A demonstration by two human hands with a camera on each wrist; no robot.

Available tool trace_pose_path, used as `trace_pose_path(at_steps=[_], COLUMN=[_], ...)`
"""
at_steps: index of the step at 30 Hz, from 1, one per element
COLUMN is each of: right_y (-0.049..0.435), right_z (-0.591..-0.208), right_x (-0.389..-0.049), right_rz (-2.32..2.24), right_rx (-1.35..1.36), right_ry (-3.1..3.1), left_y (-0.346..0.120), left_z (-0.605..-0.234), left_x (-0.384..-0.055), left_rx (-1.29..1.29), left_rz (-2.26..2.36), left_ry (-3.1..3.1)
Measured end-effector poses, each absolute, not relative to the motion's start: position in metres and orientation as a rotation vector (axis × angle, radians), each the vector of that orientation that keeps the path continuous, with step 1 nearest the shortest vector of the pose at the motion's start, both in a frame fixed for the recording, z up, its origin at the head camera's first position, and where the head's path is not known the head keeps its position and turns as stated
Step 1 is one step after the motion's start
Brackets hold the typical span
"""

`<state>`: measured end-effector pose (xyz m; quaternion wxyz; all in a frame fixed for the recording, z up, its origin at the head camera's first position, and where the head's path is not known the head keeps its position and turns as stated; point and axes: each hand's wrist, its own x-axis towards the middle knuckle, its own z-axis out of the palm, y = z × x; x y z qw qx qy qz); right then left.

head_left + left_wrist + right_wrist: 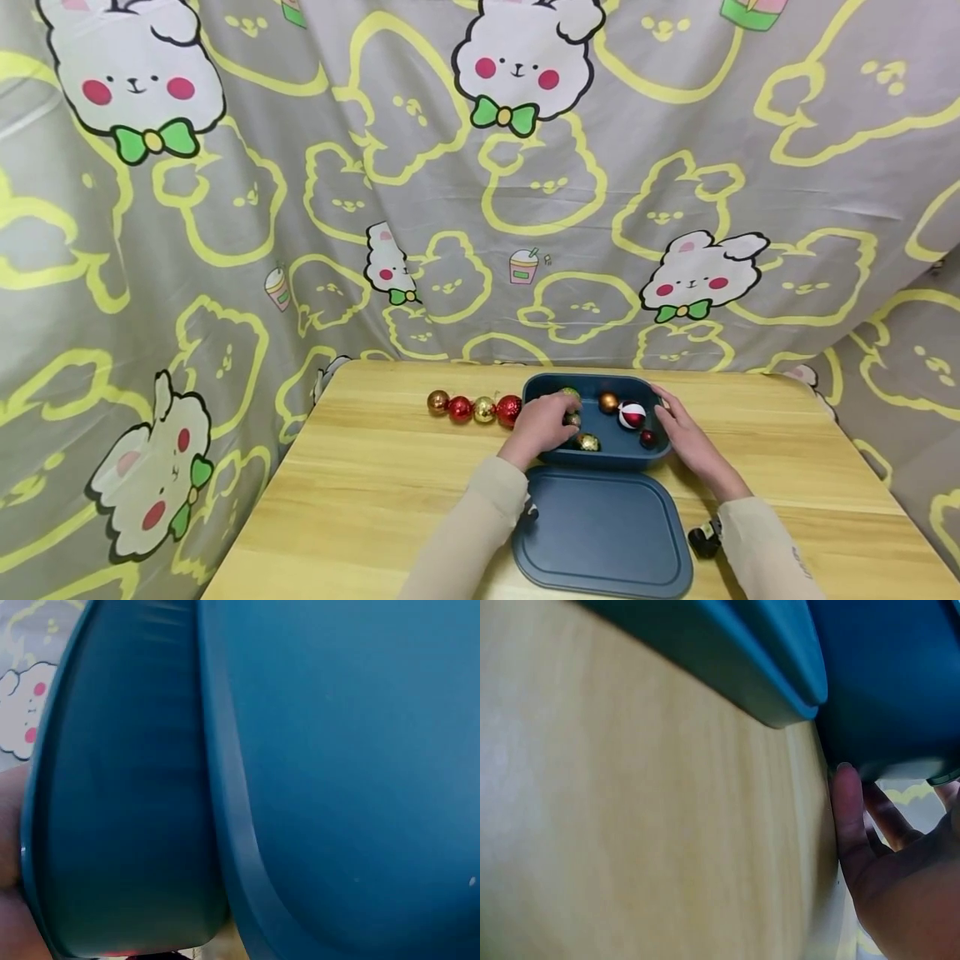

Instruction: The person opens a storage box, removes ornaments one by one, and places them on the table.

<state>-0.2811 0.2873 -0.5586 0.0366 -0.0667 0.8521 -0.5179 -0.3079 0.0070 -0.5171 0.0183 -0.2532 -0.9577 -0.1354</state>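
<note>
A blue rectangular box (609,457) holds several shiny Christmas baubles. My left hand (545,423) reaches over its left end, fingers bent down among a green bauble (570,392) and a gold bauble (588,442); whether they grip one I cannot tell. At the box's right end my right hand (688,433) rests against the outer wall. In the right wrist view, the thumb of the right hand (900,877) lies straight along the box wall (892,697). The left wrist view shows mostly the box's side (127,787), with the left hand (10,840) partly visible at the edge.
A row of baubles, including a copper one (438,403) and a red one (461,409), runs left from the box on the wooden table (360,492). The box's blue lid (603,533) lies flat in front. A patterned curtain (450,208) hangs behind.
</note>
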Motion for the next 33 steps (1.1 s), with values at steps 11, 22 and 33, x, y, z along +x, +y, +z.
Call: trace_pose_path(at_steps=[11, 22, 33], right_y=[0.2887, 0.2893, 0.2883], right_z=[-0.5585, -0.5591, -0.5588], right_x=[-0.2813, -0.2815, -0.2818], right_rz=[-1.588, -1.598, -1.602], right_rx=[-0.21, -0.214, -0.205], right_ry=[2.625, 2.627, 2.623], left_y=[0.0112, 0.0093, 0.0016], left_z=[-0.5189, -0.5257, -0.5257], left_x=[-0.3098, -0.3108, -0.3067], left_rx=[-0.888, -0.914, -0.895], left_rz=[-0.29, -0.498, -0.764], left_ry=[-3.037, -2.93, -2.757])
